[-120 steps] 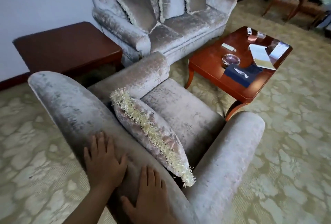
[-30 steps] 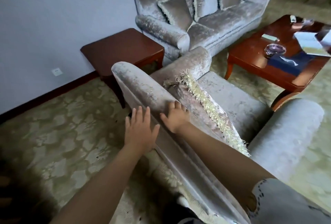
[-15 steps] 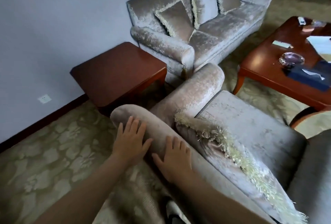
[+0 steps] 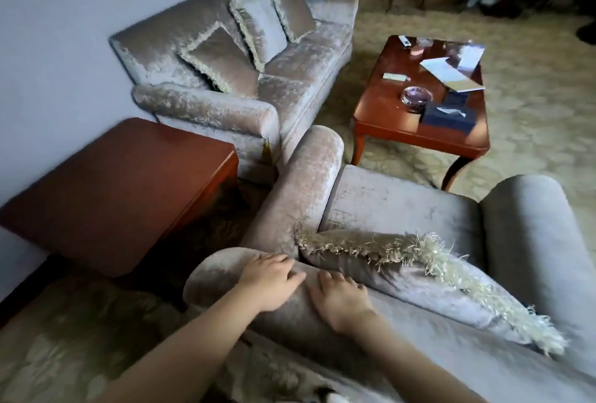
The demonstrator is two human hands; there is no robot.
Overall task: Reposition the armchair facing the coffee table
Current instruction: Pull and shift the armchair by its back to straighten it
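Observation:
The grey velvet armchair [image 4: 400,206] fills the lower right of the head view, its seat turned toward the wooden coffee table [image 4: 387,112] beyond it. A fringed cushion [image 4: 419,277] leans against the backrest. My left hand [image 4: 267,283] lies on the left end of the rolled backrest top, fingers bent over the curve. My right hand [image 4: 338,299] rests just beside it on the same roll, fingers spread toward the cushion. The chair's left arm almost meets the sofa's arm.
A matching sofa [image 4: 251,80] with three cushions stands along the wall at the back. A dark wooden side table [image 4: 122,190] sits left of the armchair, close to its arm. Papers, a glass ashtray [image 4: 416,96] and a dark tissue box [image 4: 448,117] lie on the coffee table. Patterned carpet surrounds everything.
The chair's left arm now sits closer to the sofa and the seat points more squarely at the coffee table. Both hands have stayed on the backrest top, now closer together.

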